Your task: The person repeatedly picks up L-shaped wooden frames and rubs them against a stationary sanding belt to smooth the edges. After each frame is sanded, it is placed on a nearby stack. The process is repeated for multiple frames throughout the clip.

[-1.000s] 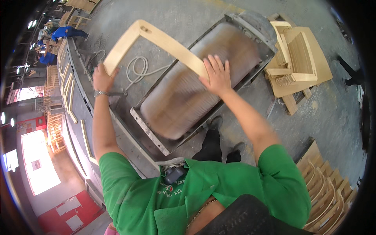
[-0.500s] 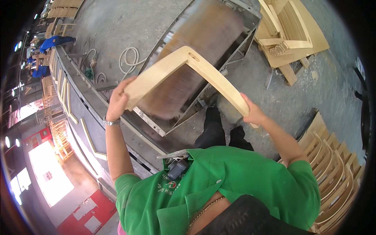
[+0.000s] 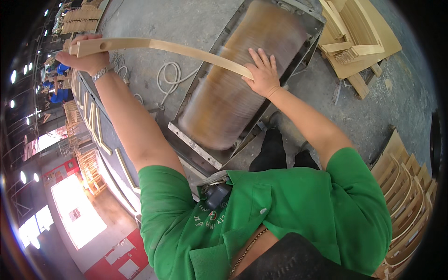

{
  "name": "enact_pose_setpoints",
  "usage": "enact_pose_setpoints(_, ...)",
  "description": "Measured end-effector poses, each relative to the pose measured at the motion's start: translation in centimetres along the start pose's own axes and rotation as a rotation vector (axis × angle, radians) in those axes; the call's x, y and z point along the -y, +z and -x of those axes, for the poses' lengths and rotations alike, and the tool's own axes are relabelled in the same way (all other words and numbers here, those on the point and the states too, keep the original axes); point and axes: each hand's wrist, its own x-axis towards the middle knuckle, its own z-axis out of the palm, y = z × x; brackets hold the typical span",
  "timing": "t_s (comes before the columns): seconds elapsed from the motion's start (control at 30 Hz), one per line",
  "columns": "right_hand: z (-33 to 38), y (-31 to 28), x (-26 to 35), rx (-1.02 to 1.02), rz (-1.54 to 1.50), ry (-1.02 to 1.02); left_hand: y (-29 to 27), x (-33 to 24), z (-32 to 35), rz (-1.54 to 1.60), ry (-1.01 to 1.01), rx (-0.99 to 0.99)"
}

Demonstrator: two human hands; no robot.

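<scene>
A pale, curved wooden frame piece [image 3: 186, 49] stretches across the upper middle, with a round hole near its left end. My left hand [image 3: 88, 57], a metal watch on its wrist, is closed around that end at the far left. At the other end, my right hand [image 3: 264, 75] touches the wood near the thumb, its fingers spread and stretched out. Beneath the right hand and that end of the piece lies a wide brown sanding drum [image 3: 214, 105], its surface smeared as if spinning. Whether the wood touches the drum I cannot tell.
A metal housing [image 3: 195, 145] surrounds the drum. Curved wooden parts [image 3: 364, 23] are stacked on a board at the upper right; more curved pieces [image 3: 406, 205] stand at the lower right. A pale hose [image 3: 171, 79] coils on the floor. People in blue work far left.
The wooden piece has been turned and swung up to the left. My left hand has moved far out left; my right hand has moved inward over the drum, and its fingers have spread.
</scene>
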Motion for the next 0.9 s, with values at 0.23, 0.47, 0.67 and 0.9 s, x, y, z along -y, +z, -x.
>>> enact_pose_setpoints(0.23,12.6,-5.5,-4.8,0.495,-0.238,0.395,8.7,8.8,10.6,-0.046,-0.156,-0.162)
enact_pose_setpoints(0.47,22.4,-11.9,-9.6,0.699,-0.527,0.466,11.9,16.7,28.1,-1.159,-0.499,0.303)
enact_pose_setpoints(0.67,14.5,-4.5,-3.6,0.488,-0.137,0.154,4.4,19.1,18.9,-1.547,-0.631,0.32)
enact_pose_setpoints(0.9,0.1,3.0,2.6,0.003,-0.065,-0.183,-1.0,12.4,2.3,-1.778,-0.474,0.222)
